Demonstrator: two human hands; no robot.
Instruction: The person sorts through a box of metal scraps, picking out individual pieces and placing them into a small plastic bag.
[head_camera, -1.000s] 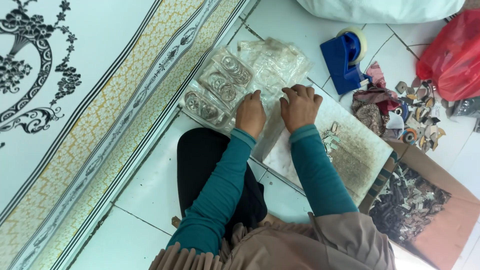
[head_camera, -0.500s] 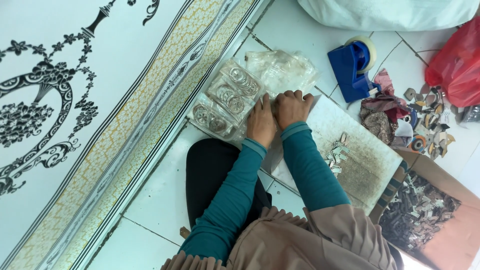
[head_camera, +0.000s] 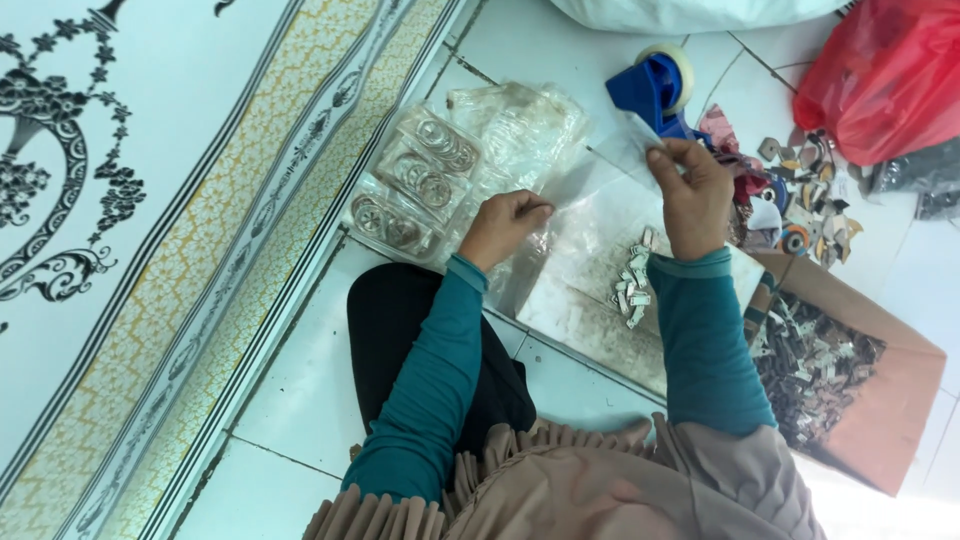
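Seen from above, on a tiled floor: left hand (head_camera: 505, 222) closed, pinning a clear plastic bag (head_camera: 590, 190) flat; right hand (head_camera: 690, 190) pinched on its far corner beside a blue tape dispenser (head_camera: 650, 88), stretching it taut above small metal clips (head_camera: 632, 285).

You're sitting on a white tiled floor (head_camera: 300, 400) in what looks like a home turned packing spot: a patterned mat (head_camera: 130, 200) lies well left of your fingers, a blue tape dispenser (head_camera: 655, 88) just beyond them, a cardboard box (head_camera: 880, 400) of small metal pieces to their right.
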